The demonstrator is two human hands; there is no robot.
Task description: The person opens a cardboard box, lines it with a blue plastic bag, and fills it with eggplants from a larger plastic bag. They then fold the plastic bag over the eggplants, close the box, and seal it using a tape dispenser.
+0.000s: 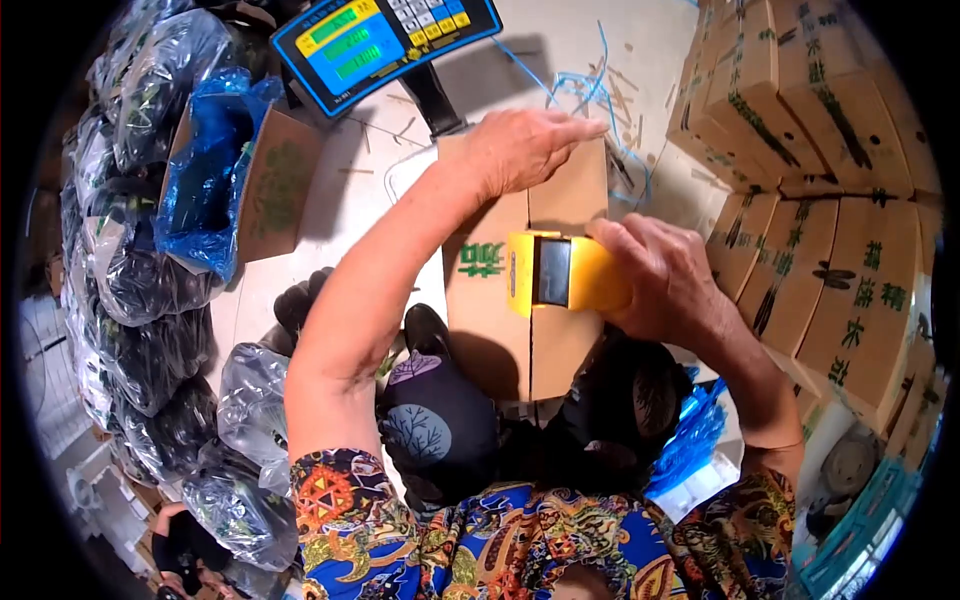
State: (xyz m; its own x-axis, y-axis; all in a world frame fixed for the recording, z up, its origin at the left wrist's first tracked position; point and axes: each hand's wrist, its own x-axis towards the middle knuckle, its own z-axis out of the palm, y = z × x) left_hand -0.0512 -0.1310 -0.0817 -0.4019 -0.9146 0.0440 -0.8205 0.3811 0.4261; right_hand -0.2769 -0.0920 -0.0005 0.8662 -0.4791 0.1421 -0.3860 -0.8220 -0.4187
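Note:
A closed cardboard carton point(485, 330) with green printed characters stands in front of me, between my knees. Its two top flaps meet along a seam down the middle. My right hand point(665, 275) is wrapped round a yellow tape dispenser point(600, 275), which lies across that seam near the middle of the carton. At the carton's far end my left hand point(540, 150) rests over the top, fingers stretched out together and pointing right. The underside of the dispenser is hidden.
A scale's lit display point(385, 40) rises behind the carton. On the left are bulging clear plastic bags point(150, 240) and an open box lined with blue plastic point(270, 190). Printed cartons point(830, 270) are stacked at right. Blue strapping point(590, 90) lies on the floor.

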